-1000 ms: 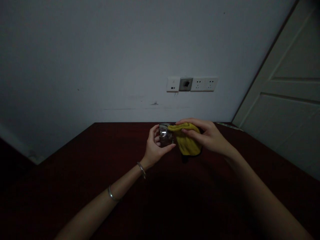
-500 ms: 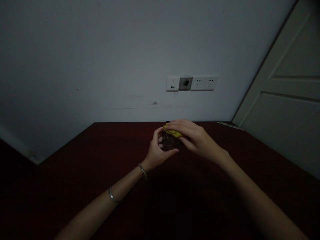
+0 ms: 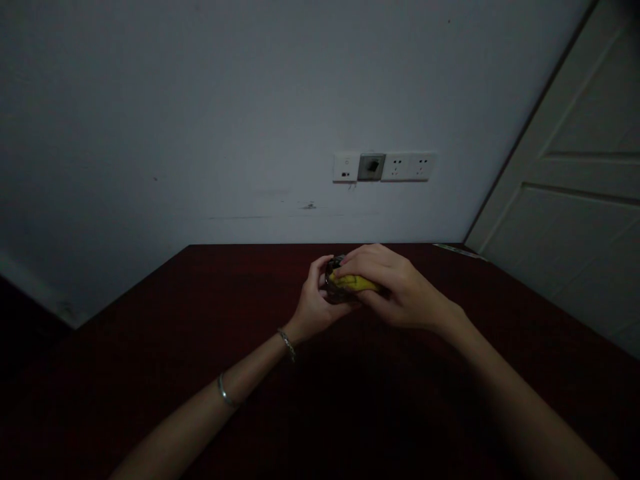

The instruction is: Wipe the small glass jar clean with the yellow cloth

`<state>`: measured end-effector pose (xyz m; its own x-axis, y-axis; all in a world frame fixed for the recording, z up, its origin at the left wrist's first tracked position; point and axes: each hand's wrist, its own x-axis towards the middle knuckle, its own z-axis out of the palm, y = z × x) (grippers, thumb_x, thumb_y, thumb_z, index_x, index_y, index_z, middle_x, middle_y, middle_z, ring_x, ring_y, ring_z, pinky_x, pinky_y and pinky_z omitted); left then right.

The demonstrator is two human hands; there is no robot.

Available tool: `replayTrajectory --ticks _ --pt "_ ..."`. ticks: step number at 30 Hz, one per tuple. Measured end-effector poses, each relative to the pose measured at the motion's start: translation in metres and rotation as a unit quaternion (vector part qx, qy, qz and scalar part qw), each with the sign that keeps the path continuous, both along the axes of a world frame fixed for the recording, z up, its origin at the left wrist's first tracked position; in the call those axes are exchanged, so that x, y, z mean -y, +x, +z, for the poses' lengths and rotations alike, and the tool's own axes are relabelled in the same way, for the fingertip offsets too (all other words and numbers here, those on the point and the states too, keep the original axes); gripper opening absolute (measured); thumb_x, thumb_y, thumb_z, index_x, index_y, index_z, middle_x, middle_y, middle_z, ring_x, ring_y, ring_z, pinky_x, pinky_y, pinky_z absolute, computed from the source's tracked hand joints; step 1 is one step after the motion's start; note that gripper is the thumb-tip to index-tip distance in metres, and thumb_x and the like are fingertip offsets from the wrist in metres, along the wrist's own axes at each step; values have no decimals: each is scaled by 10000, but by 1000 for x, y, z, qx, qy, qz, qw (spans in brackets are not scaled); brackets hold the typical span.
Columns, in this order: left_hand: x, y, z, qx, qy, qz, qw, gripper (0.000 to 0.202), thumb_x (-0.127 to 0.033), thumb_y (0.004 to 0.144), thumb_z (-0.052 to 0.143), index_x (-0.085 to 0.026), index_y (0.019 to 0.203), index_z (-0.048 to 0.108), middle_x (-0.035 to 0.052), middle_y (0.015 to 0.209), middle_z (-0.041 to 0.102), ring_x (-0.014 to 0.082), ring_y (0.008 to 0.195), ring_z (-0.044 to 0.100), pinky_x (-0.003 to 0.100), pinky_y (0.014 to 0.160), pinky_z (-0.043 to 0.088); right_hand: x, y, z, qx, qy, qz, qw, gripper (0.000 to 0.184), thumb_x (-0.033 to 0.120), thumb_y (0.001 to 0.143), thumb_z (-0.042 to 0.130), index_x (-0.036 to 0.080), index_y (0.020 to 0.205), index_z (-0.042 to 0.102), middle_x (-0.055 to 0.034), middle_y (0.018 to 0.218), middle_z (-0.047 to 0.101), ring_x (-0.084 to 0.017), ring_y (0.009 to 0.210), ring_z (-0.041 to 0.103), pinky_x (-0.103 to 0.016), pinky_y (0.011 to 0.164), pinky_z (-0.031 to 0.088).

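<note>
My left hand [image 3: 316, 298] is curled round a dark, see-through glass [image 3: 332, 291], its thumb beneath and its fingers on the far left side. The glass looks like a small cup, but its full shape is hidden by my hands. In my right hand [image 3: 387, 283] is a bunched yellow cloth [image 3: 356, 283], pressed against the glass at its rim. Fingertips of the right hand reach over the opening. Both hands are just above the dark red table.
The dark red table [image 3: 240, 300] meets a pale wall [image 3: 240, 120]. Sockets and switches [image 3: 385, 167] sit on the wall. A thin flat strip [image 3: 460, 252] lies at the table's back right edge, near a white panelled door [image 3: 565, 213].
My right hand has moved the yellow cloth slightly down and toward me over the glass. More of the cloth shows, and the glass appears tilted differently. The left hand has barely shifted.
</note>
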<state>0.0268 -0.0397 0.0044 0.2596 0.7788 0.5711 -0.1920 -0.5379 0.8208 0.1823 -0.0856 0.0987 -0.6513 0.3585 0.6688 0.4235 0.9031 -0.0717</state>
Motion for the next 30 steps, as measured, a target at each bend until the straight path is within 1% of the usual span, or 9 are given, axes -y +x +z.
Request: replayTrajectory --ticks 4,7,10,13,15,17,21,26,30 --pt "-1 -2 0 -6 0 10 1000 823 -278 549 841 -226 1213 359 111 1176 558 238 986 616 351 783 540 3 3 3 -29 -40 13 999 165 131 829 526 152 957 627 -59 918 670 -175 884 599 -342 815 468" --pt "-3 -4 0 12 -13 2 1000 827 -282 558 836 -238 1215 336 115 1222 521 248 1047 592 359 809 539 4 6 2 -80 -69 -20 994 168 152 834 538 162 974 631 -40 909 681 -147 814 623 -284 754 490" --pt "-5 -6 0 27 -19 10 999 823 -271 547 842 -237 1196 336 122 1266 473 250 1093 567 374 862 523 0 9 -1 -154 -42 -81 984 212 158 838 527 186 1022 629 -46 958 687 -165 843 642 -299 767 503" --pt "-4 -5 2 34 -22 18 999 820 -267 526 850 -231 1169 343 117 1224 495 245 1072 574 391 877 515 -7 12 -5 -164 3 -108 981 306 125 825 497 206 1096 613 -63 1029 678 -198 928 634 -357 823 500" --pt "-3 -3 2 34 -20 16 999 811 -280 525 848 -229 1157 344 111 1187 519 241 1041 588 396 864 518 -11 11 -8 -136 7 -90 987 362 96 815 477 212 1134 600 -67 1060 674 -204 969 626 -380 849 500" --pt "-3 -1 3 37 -13 15 999 803 -299 530 845 -226 1153 342 106 1165 533 240 1026 593 398 860 516 -13 9 -10 -113 2 -56 992 400 69 810 458 209 1161 587 -73 1101 665 -201 1024 611 -389 880 495" --pt "-3 -1 5 37 -4 17 999 785 -318 535 840 -220 1137 346 99 1142 542 238 1020 590 394 862 507 -13 5 -12 -108 6 -13 994 426 33 795 448 200 1165 577 -80 1116 661 -193 1082 586 -402 927 478" --pt "-3 -3 8 36 -11 20 999 767 -319 527 840 -216 1111 354 92 1125 535 227 1003 589 383 847 509 -10 5 -10 -118 8 4 993 418 19 737 465 184 1093 611 -72 1026 684 -194 1007 613 -379 875 496" --pt "-1 -4 7 34 -24 10 999 746 -297 531 839 -209 1098 363 92 1112 536 216 970 598 374 822 519 -3 6 -5 -123 -40 -10 992 321 64 744 521 195 1011 639 -51 966 691 -179 895 638 -335 780 511"
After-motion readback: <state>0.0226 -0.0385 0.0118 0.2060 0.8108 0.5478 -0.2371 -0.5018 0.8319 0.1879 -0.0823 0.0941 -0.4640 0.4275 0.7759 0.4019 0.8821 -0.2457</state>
